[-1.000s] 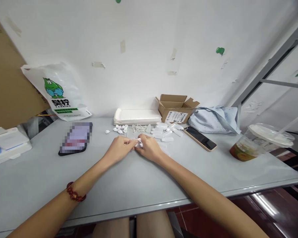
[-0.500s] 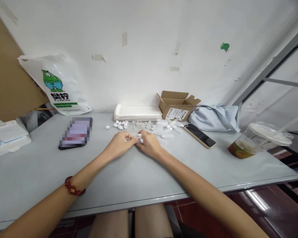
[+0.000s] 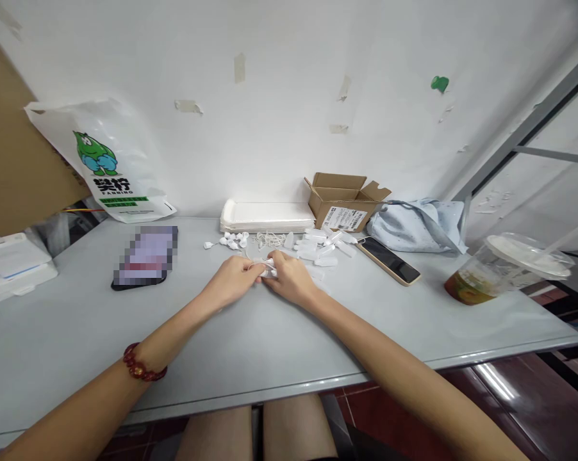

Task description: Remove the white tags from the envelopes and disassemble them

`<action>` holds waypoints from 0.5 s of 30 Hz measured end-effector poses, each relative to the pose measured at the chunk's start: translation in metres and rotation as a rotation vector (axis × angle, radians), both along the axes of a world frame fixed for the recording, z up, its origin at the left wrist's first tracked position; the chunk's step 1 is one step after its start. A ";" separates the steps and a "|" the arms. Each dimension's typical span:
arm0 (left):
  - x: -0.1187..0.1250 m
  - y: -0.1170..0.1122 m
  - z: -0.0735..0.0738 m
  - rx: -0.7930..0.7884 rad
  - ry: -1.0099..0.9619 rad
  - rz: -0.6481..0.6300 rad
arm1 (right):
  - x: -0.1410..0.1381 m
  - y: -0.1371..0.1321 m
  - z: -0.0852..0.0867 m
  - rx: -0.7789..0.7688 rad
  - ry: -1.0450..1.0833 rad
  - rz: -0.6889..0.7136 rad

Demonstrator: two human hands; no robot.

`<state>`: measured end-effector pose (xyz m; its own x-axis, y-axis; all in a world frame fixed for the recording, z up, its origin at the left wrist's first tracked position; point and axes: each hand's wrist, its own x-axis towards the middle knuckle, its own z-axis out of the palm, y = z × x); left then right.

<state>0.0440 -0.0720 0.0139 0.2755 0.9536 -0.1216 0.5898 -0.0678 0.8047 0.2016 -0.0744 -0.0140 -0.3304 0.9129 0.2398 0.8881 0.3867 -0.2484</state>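
My left hand [image 3: 230, 283] and right hand [image 3: 291, 282] pinch one small white piece [image 3: 268, 268] in front of the cardboard box [image 3: 345, 206]. I think I'm joining it; next needs steady fingers.

Setting: you sit at a makeshift small-parts workroom bench. Evidence: plain grey table [image 3: 270, 346] against a bare white wall [image 3: 289, 147] with tape scraps; heaps of small white plastic parts [image 3: 318, 246]; stacked white trays [image 3: 267, 218]; opened shipping carton [image 3: 344, 203]; metal rack frame [image 3: 524, 128]; takeaway drink [image 3: 505, 272]
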 end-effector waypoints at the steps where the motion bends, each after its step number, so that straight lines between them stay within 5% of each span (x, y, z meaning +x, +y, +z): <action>1: 0.000 0.000 0.000 -0.056 -0.001 0.011 | 0.000 0.000 0.000 0.001 -0.002 0.003; 3: -0.001 0.001 0.000 -0.118 0.005 0.006 | 0.000 -0.001 0.001 0.000 -0.010 0.010; 9: -0.003 0.001 0.005 0.018 0.078 -0.112 | 0.000 -0.001 -0.001 0.021 -0.017 0.010; 15: -0.005 0.001 0.013 -0.374 -0.157 0.024 | 0.001 0.000 -0.002 0.015 0.011 -0.024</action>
